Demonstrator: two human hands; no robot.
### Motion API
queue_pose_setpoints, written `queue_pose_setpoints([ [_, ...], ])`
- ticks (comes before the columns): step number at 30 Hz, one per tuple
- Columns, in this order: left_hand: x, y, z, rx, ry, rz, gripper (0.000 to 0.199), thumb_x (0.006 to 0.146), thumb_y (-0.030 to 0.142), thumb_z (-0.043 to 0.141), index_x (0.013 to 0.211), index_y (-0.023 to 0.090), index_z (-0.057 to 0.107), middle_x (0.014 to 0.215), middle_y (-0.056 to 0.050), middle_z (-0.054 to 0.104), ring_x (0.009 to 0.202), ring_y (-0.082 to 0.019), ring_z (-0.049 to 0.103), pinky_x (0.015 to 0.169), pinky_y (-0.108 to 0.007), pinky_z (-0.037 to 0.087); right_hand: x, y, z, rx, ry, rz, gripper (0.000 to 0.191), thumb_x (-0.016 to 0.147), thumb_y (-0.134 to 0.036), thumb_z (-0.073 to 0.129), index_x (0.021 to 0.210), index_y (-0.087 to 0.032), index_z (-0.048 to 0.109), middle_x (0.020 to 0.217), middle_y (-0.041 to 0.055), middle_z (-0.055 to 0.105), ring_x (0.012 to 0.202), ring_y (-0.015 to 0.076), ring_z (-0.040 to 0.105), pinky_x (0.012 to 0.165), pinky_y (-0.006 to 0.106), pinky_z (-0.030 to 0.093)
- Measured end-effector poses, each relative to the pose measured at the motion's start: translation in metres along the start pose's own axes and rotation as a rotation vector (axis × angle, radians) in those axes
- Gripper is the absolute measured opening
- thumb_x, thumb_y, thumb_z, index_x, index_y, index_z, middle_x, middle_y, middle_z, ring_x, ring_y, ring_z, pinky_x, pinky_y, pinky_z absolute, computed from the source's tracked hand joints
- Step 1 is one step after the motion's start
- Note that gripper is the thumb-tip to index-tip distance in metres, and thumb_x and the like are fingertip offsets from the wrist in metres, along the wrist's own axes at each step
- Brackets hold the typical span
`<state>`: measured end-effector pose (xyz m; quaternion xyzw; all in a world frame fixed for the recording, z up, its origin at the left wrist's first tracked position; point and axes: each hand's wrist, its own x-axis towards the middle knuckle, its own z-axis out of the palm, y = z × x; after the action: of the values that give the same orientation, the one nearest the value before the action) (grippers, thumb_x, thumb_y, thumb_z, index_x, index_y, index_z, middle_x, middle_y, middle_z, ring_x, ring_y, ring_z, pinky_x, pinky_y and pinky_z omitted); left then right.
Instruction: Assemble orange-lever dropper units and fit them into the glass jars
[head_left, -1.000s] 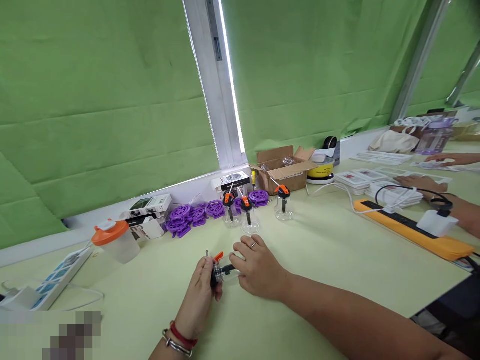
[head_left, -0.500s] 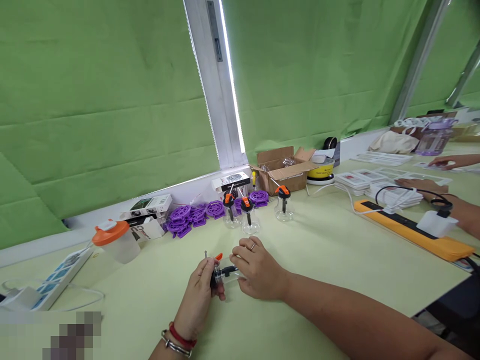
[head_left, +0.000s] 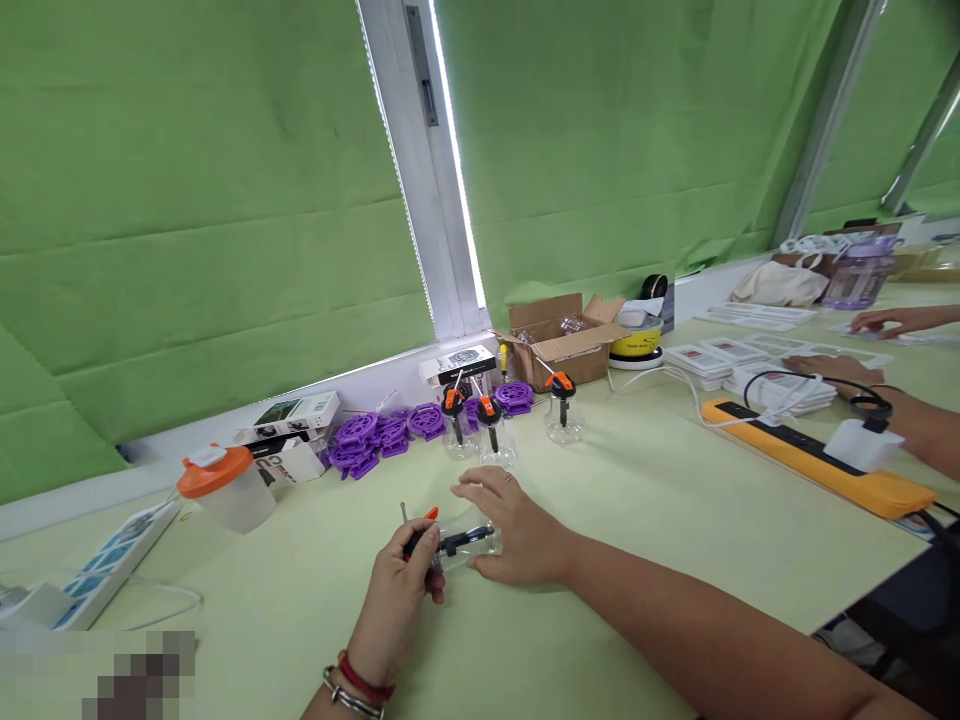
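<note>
My left hand (head_left: 397, 575) grips the black top of a clear bottle (head_left: 466, 518) that lies tilted on its side above the table. An orange lever (head_left: 432, 514) and a thin metal rod (head_left: 403, 512) stick out of the top, and a dark tube (head_left: 461, 540) runs inside the bottle. Around the wide base, my right hand (head_left: 521, 530) is open, fingers and thumb apart; whether the palm touches it I cannot tell. Beyond my hands stand three similar clear bottles with black and orange tops, among them one bottle (head_left: 564, 424) to the right.
Purple plastic parts (head_left: 390, 432) lie along the wall beside small boxes (head_left: 296, 415). A cardboard box (head_left: 577, 362) sits at the back. An orange-lidded cup (head_left: 244, 500) and white power strip (head_left: 124, 565) are left; an orange power strip (head_left: 817, 465) and another person's hand (head_left: 836, 368) are right.
My right hand's fingers have spread and loosened around the bottle's base, showing more of the bottle. My left hand has shifted slightly left, still holding the top.
</note>
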<state>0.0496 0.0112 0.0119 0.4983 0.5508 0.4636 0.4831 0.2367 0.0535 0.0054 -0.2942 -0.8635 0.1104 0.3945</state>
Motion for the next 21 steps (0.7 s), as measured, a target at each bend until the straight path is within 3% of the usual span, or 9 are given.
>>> queue_pose_setpoints([
  [3,0.003,0.001,-0.005,-0.083,0.024,0.004,0.043,0.075,0.052,0.061,0.102,0.018,0.061,0.065,0.003,0.057,0.049,-0.01,0.05,0.045,-0.023,0.043,-0.001,0.006,-0.011,0.151,-0.033,0.128,0.099,0.059,-0.033,0.076,0.142,-0.023,0.023,0.145,0.0152,0.026,0.134,0.0304,0.024,0.105,0.049,0.03],
  [5,0.004,0.002,-0.009,-0.104,0.043,0.021,0.044,0.075,0.052,0.061,0.103,0.019,0.061,0.075,0.002,0.059,0.05,-0.009,0.051,0.047,-0.023,0.044,-0.003,0.014,-0.016,0.31,-0.098,0.211,0.102,0.059,-0.034,0.077,0.143,-0.026,0.019,0.144,0.0139,0.028,0.13,0.0278,0.033,0.1,0.045,0.038],
  [10,0.003,0.003,-0.015,-0.008,0.05,0.099,0.044,0.079,0.051,0.057,0.109,0.019,0.057,0.073,0.002,0.057,0.052,-0.01,0.052,0.051,-0.025,0.047,-0.004,0.028,-0.016,0.565,-0.135,0.307,0.079,0.058,-0.031,0.081,0.129,-0.026,0.047,0.129,0.0091,0.047,0.113,0.0221,0.048,0.09,0.037,0.047],
  [16,0.004,0.0,-0.018,0.095,0.052,0.171,0.038,0.083,0.051,0.052,0.106,0.02,0.056,0.069,0.004,0.051,0.05,-0.01,0.052,0.048,-0.025,0.046,-0.003,0.031,-0.009,0.686,-0.155,0.438,0.081,0.058,-0.036,0.082,0.13,-0.021,0.048,0.121,0.0098,0.053,0.095,0.0171,0.054,0.078,0.032,0.05],
  [21,0.003,0.001,-0.014,0.153,0.051,0.182,0.038,0.082,0.049,0.052,0.103,0.018,0.057,0.054,0.006,0.048,0.046,-0.011,0.051,0.047,-0.023,0.044,-0.002,0.035,-0.004,0.834,-0.186,0.545,0.063,0.07,-0.053,0.07,0.118,-0.016,0.054,0.095,0.0051,0.061,0.072,0.011,0.058,0.061,0.023,0.048],
])
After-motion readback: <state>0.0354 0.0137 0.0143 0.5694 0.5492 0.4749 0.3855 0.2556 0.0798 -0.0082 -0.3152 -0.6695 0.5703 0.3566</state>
